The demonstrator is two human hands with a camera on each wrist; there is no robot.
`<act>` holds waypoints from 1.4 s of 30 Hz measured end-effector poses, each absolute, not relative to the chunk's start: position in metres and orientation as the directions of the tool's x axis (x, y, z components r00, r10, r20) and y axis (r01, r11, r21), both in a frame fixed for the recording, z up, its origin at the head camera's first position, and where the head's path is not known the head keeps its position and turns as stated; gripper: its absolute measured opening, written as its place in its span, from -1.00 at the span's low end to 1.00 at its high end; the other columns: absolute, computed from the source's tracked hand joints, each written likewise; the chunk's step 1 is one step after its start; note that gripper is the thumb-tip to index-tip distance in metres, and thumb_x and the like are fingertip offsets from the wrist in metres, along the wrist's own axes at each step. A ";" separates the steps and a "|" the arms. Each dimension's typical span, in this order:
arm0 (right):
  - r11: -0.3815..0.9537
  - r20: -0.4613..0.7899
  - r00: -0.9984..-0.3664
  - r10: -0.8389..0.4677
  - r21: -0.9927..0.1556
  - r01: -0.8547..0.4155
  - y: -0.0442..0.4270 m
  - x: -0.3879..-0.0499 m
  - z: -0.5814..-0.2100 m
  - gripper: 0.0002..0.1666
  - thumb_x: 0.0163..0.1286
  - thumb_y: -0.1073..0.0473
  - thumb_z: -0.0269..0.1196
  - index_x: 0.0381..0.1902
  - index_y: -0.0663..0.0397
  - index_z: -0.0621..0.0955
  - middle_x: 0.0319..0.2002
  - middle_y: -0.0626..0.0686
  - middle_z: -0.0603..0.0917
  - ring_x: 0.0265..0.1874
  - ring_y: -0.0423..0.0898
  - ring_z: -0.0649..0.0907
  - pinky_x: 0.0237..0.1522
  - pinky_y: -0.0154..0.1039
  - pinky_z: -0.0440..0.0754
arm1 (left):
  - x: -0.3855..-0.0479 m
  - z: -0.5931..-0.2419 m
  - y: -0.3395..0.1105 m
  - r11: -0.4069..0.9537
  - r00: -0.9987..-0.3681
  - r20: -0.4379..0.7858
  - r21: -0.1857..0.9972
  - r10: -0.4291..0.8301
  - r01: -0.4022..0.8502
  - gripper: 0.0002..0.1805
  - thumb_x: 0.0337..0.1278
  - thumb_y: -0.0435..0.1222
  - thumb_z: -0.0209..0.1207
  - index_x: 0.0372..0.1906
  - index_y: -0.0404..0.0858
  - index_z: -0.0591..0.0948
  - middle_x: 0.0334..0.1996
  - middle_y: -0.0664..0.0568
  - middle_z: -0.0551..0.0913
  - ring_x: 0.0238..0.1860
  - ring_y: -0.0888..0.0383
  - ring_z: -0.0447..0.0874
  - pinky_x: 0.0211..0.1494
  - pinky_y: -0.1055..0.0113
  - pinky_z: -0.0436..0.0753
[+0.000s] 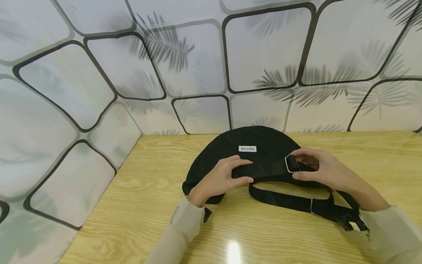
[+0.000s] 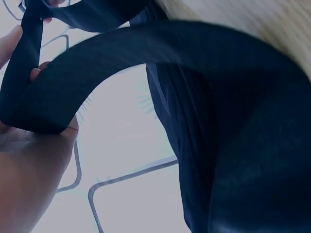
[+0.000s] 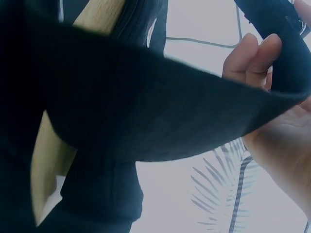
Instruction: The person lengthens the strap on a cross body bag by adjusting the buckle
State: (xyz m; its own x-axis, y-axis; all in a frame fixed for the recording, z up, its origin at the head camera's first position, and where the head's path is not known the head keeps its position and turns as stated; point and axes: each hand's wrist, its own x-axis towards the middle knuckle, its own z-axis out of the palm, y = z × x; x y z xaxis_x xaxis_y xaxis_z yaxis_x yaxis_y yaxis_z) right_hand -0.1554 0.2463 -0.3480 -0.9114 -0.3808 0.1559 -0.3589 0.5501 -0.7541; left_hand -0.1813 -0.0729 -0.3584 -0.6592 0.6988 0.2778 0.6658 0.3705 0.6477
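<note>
A black waist bag (image 1: 260,139) with a small white label lies at the back of the table. My left hand (image 1: 224,175) grips its black strap in front of the bag, thumb below and index finger above. The strap (image 2: 146,41) loops out of that hand in the left wrist view. To the right, my right hand (image 1: 321,168) pinches the strap beside a silver metal buckle (image 1: 291,164). In the right wrist view the strap (image 3: 160,107) passes broadly across, and the fingertips (image 3: 265,53) curl against it.
A strap length with a second metal slider (image 1: 312,206) hangs toward a black plastic clip (image 1: 352,222) near the right sleeve. Another dark strap end (image 1: 207,214) lies by the left cuff. The wood-grain table (image 1: 132,198) meets a patterned wall (image 1: 197,80) at back and left.
</note>
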 end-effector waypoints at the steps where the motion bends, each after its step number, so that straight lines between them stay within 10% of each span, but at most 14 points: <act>1: 0.548 0.155 -0.913 -0.376 -0.757 -0.354 0.247 -0.155 -0.348 -0.37 0.29 0.25 0.44 0.28 0.28 0.53 0.12 0.21 0.60 -0.05 -0.33 0.60 -0.13 -0.36 0.57 | -0.181 -0.358 -0.074 0.371 -0.659 0.278 0.647 0.698 0.666 -0.49 0.30 -0.26 0.35 0.28 -0.36 0.57 -0.13 -0.01 0.58 -0.40 0.25 0.43 -0.21 0.38 0.53; 27: 0.505 0.177 -0.886 -0.429 -0.766 -0.398 0.255 -0.153 -0.352 -0.44 0.27 0.29 0.46 0.21 0.22 0.59 0.00 0.11 0.65 -0.15 -0.26 0.65 -0.23 -0.31 0.59 | -0.182 -0.359 -0.085 0.378 -0.653 0.263 0.640 0.710 0.669 -0.50 0.28 -0.28 0.36 0.26 -0.40 0.59 -0.19 -0.01 0.59 -0.37 0.24 0.42 -0.21 0.37 0.52; 42: 0.473 0.196 -0.870 -0.453 -0.774 -0.421 0.227 -0.153 -0.346 -0.43 0.26 0.30 0.47 0.21 0.28 0.57 -0.01 0.09 0.69 -0.13 -0.25 0.65 -0.18 -0.31 0.58 | -0.184 -0.347 -0.045 0.468 -0.661 0.193 0.566 0.725 0.679 -0.38 0.31 -0.13 0.35 0.38 -0.27 0.50 0.18 -0.06 0.57 0.17 0.10 0.54 0.27 0.20 0.42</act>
State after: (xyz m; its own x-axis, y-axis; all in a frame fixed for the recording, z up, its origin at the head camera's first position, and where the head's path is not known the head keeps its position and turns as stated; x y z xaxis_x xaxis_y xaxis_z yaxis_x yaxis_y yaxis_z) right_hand -0.1535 0.2274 -0.3456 -0.8698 -0.4529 0.1955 -0.4205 0.4735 -0.7739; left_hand -0.1843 -0.0447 -0.3468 -0.6610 0.7251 0.1932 0.6788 0.4680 0.5658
